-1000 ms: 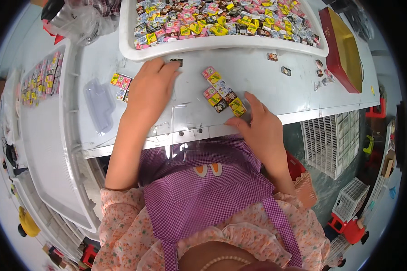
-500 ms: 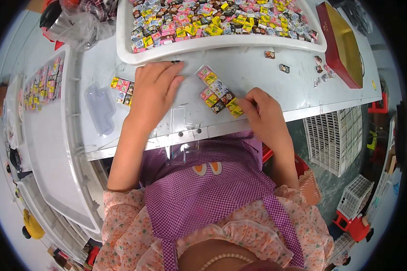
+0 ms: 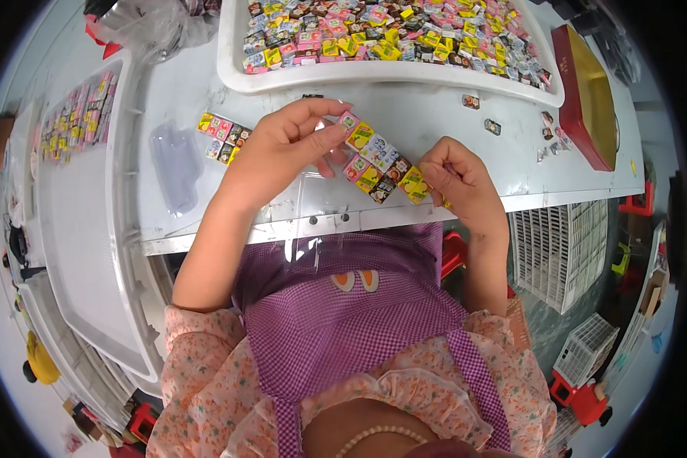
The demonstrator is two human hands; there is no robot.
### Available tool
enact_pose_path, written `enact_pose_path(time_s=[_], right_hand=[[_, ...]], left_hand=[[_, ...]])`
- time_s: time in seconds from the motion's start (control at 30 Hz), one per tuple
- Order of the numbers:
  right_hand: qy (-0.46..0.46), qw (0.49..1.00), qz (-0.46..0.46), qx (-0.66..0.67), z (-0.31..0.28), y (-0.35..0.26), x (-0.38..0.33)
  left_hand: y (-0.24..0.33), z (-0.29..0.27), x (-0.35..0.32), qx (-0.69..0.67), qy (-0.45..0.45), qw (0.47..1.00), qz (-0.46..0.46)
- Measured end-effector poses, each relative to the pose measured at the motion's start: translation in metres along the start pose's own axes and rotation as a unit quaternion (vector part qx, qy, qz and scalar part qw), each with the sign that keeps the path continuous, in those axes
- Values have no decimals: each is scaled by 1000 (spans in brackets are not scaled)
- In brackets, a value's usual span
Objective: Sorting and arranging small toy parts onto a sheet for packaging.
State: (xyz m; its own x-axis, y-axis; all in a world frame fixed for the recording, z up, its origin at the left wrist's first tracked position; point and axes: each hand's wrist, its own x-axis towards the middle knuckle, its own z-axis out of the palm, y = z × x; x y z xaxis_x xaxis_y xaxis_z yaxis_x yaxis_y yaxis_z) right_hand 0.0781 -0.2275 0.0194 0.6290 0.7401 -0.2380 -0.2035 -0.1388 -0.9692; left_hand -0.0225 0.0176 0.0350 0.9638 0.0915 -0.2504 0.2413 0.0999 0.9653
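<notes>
Near the worktop's (image 3: 435,114) front edge, both hands' fingers pinch a double row of small colourful square packets (image 3: 380,160): left hand (image 3: 282,149) at its far end, right hand (image 3: 458,179) at its near end.

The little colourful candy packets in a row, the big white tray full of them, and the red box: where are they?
Row of small colourful square packets (image 3: 382,164), head view, middle of the row.
Big white plastic tray (image 3: 374,75), head view, near rim.
Red rectangular box (image 3: 569,91), head view, its left red wall.

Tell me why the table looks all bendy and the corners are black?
Head view: the fisheye lens bows the white table's edge and leaves black corners; the middle is sharp, with the left hand and right hand at the candy row.
</notes>
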Motion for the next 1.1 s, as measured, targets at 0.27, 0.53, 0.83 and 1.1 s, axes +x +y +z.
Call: enact_pose_path(time_s=[0.27,0.53,0.83,1.1], right_hand=[[-49,998,46,-1,20,-22,2],[-160,985,7,57,47,-19,22],[-173,979,22,105,63,-17,29],[-70,992,14,101,55,8,37]], left_hand=[[-2,-14,-32,-159,-18,986,-44],[-8,-28,-86,-247,39,967,-48],[-7,-45,-115,-312,105,944,-38],[1,-116,-108,-164,244,956,-2]])
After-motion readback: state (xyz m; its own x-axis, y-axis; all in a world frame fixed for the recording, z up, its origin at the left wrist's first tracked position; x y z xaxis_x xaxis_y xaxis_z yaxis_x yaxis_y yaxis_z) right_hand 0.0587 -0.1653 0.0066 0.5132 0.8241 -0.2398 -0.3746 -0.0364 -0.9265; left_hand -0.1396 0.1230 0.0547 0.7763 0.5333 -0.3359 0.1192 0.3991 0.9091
